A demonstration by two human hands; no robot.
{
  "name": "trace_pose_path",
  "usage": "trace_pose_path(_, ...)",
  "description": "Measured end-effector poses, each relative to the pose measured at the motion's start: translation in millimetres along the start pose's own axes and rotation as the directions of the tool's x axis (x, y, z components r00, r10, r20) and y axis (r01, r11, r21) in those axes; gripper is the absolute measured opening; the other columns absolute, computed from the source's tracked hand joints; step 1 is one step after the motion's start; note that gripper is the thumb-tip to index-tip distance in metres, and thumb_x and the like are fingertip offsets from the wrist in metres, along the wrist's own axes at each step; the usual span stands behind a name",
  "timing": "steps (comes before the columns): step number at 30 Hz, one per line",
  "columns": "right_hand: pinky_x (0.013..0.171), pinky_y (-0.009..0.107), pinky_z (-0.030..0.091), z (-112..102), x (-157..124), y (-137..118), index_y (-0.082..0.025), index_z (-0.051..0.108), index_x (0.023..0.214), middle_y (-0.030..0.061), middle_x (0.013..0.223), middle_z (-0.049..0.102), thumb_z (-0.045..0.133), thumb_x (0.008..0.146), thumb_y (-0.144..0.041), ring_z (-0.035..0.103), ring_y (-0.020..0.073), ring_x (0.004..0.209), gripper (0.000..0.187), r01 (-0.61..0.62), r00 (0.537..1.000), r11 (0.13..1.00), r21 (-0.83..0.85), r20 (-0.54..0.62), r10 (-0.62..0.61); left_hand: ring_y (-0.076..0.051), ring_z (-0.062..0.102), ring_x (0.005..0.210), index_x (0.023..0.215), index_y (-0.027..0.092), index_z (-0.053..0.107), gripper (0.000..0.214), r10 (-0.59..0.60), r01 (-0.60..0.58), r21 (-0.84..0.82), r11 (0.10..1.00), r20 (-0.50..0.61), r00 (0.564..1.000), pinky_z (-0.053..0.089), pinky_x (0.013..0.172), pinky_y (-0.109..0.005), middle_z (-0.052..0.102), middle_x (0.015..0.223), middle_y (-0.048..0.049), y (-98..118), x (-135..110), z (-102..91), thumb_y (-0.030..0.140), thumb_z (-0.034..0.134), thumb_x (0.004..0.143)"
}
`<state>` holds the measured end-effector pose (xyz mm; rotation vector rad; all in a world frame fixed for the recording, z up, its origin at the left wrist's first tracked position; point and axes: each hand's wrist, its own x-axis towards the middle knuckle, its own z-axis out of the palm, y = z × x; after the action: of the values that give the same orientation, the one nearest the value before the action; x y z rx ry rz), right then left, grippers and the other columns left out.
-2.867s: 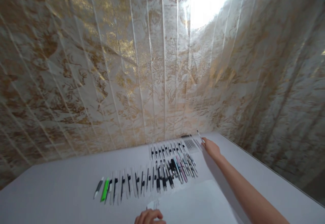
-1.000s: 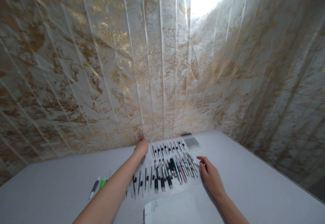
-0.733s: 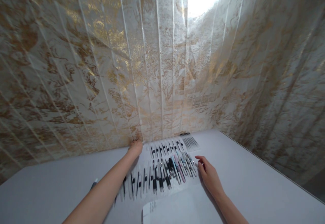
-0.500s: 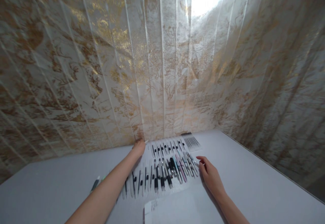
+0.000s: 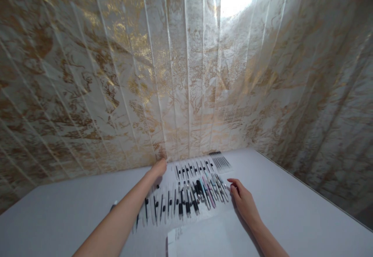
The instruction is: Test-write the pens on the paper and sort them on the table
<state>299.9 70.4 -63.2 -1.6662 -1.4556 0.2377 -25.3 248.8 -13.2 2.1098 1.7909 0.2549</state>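
Pens (image 5: 199, 187) between sheet (image 5: 204, 239) and curtain (image 5: 186, 74)

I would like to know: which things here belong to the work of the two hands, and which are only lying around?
Likely in the work:
back pens, near the left hand (its contents hidden)
front pens, near the right hand, which shows nothing held
thin rods, beside the back pens

Likely only around:
paper, nearest the camera
patterned backdrop, behind everything

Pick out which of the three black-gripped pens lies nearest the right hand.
The rightmost black-gripped pen. The other two lie side by side to its left, each farther from the right hand.
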Motion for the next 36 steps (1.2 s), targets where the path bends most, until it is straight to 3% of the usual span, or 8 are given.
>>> trace_pose_path(4,0.066,0.03,0.049,-1,0,0,-0.017,0.063,0.101,0.0086,0.083,0.072,0.036,0.087,-0.039,0.066,0.0227,0.071,0.038,-0.002,1.0,1.0,-0.002,0.003,0.002,-0.022,0.061,0.101,0.119,0.018,0.056,0.031,0.006,-0.015,0.103,0.995,0.081,0.997,0.052,0.085,-0.043,0.059,0.12,-0.0078,-4,-9,-11.8,0.032,0.058,0.092)
trace_pose_path(10,0.07,0.032,0.049,-1,2,3,-0.017,0.064,0.101,0.0083,0.084,0.072,0.038,0.085,-0.04,0.066,0.024,0.075,0.038,-0.011,0.999,1.0,0.002,0.037,0.011,-0.021,0.062,0.098,0.114,0.017,0.058,0.028,0.009,-0.069,0.209,0.975,0.276,0.961,0.053,0.084,-0.042,0.061,0.116,-0.0069,-28,-40,-41.4,0.032,0.059,0.091)
trace_pose_path(15,0.072,0.033,0.049,-1,0,2,-0.018,0.065,0.099,0.0086,0.086,0.073,0.038,0.084,-0.039,0.066,0.0244,0.076,0.037,-0.003,0.999,1.0,0.003,0.032,0.003,-0.02,0.063,0.095,0.112,0.016,0.059,0.027,0.012,-0.102,0.242,0.965,0.347,0.938,0.054,0.081,-0.041,0.063,0.112,-0.0061,-24,-61,-29.5,0.032,0.06,0.091)
trace_pose_path(19,0.072,0.033,0.049,-1,0,1,-0.018,0.064,0.097,0.009,0.087,0.073,0.038,0.084,-0.039,0.066,0.0243,0.076,0.036,0.007,1.0,1.0,0.004,0.023,-0.007,-0.02,0.064,0.094,0.112,0.016,0.059,0.027,0.029,-0.115,0.245,0.963,0.329,0.944,0.054,0.08,-0.04,0.063,0.111,-0.0058,-15,-64,-18.0,0.033,0.059,0.091)
trace_pose_path(26,0.072,0.032,0.049,0,1,0,-0.018,0.065,0.097,0.0081,0.086,0.073,0.039,0.084,-0.039,0.065,0.0236,0.073,0.036,-0.006,1.0,1.0,0.026,0.01,0.006,-0.021,0.062,0.098,0.114,0.016,0.058,0.028,0.071,-0.128,0.257,0.958,0.218,0.973,0.052,0.084,-0.042,0.061,0.115,-0.0068,-15,-63,-17.0,0.033,0.059,0.091)
trace_pose_path(36,0.075,0.034,0.049,-2,-1,-4,-0.019,0.065,0.095,0.0093,0.089,0.073,0.04,0.084,-0.038,0.066,0.0252,0.078,0.034,-0.017,1.0,0.998,0.057,0.013,0.016,-0.022,0.062,0.1,0.115,0.017,0.058,0.028,0.005,-0.039,0.257,0.966,0.129,0.992,0.052,0.085,-0.043,0.061,0.117,-0.0072,-16,-64,-5.5,0.032,0.059,0.091)
